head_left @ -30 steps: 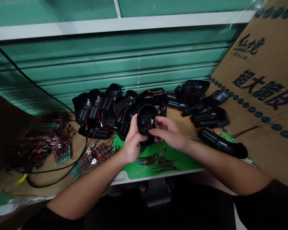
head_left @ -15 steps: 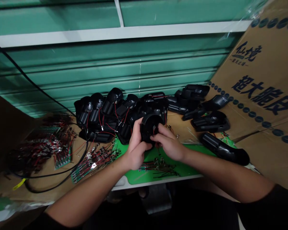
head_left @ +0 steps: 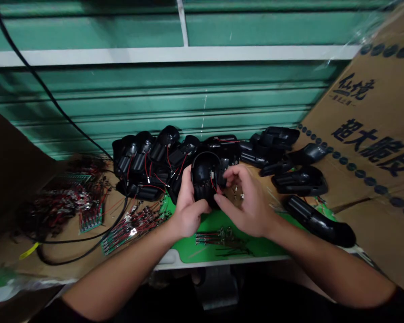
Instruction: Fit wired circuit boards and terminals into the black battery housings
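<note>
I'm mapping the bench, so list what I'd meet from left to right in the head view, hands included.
Yellow tag, pile of wired boards, left hand, held black housing, right hand, curved black part, printed cardboard.

The person wears plain black sleeves. The left sleeve (head_left: 54, 312) shows at the bottom edge as a dark wedge and ends near the elbow; the right sleeve (head_left: 403, 307) fills a small part of the lower right corner, cut off by a slanting edge. Below the cloth, the left forearm (head_left: 121, 273) and right forearm (head_left: 326, 260) are bare, broad at the sleeves and tapering evenly toward the hands. The left hand (head_left: 189, 211) and right hand (head_left: 251, 202) are bare too. Black clothing (head_left: 286, 291) shows between the forearms, too dark to make out seams or folds.
</note>
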Available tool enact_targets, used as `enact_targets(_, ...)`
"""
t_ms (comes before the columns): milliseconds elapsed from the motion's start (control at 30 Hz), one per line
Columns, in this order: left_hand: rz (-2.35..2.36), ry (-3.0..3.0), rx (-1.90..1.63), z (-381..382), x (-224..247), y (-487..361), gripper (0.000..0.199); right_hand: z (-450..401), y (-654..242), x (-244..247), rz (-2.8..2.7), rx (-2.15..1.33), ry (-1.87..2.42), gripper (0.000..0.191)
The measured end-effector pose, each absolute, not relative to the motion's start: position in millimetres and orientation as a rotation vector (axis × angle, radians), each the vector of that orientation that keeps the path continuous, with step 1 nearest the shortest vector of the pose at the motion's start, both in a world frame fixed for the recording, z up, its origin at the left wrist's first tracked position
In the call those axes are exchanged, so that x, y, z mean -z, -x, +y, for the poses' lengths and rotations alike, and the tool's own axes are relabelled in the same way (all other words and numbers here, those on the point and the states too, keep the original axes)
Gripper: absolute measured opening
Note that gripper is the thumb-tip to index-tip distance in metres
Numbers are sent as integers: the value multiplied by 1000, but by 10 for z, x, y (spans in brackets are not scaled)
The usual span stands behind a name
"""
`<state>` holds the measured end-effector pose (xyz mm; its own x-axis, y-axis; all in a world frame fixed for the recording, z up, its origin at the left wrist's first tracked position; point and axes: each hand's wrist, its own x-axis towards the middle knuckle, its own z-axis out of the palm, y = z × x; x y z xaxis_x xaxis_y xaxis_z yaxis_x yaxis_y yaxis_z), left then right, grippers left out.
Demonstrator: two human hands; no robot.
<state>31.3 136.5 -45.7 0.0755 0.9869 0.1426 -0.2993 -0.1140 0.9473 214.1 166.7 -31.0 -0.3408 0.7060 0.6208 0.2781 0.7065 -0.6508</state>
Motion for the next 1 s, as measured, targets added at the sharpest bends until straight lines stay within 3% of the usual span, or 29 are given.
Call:
enact_targets(33,833,-1109,-1360,1370,443,-312,97,1645,-2156,271,-1976,-351,658,22)
enact_targets(100,824,-1113,-1374,1377,433,-309,94,1595,-2156,246,-2096,-138,406,24)
enact_targets(300,838,-1317,-1405,1370,509,-311,92,1495,-2034,436,-2255,54,237,30)
enact_targets(1000,940,-1697,-1338,1335,556,-293,98,1439,-2038,421,-2234,8,314,42)
